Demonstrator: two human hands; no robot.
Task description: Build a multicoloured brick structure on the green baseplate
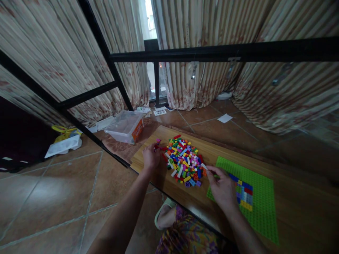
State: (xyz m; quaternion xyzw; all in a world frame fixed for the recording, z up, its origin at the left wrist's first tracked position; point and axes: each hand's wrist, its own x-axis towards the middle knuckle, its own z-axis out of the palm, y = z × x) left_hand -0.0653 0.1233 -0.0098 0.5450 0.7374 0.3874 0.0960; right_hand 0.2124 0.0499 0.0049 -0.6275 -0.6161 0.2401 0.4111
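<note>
A heap of small coloured toy building bricks [182,160] lies on the wooden table. At its left edge is my left hand [151,156], fingers curled together beside some red bricks; whatever they may hold is too small to make out. A pink brick [158,140] lies just beyond those fingertips. Between thumb and fingers of my right hand [222,188] is a white brick [203,166], at the right side of the heap. That hand partly covers a green baseplate [261,197], which carries a patch of joined blue, red and yellow bricks [246,197].
Across the floor behind the table stands a clear plastic box [124,125] with an orange label. Black metal bars [185,55] cross in front of striped curtains [217,24]. Papers [225,118] lie on the tiles. My slippered foot [165,213] is below the wooden table [201,208].
</note>
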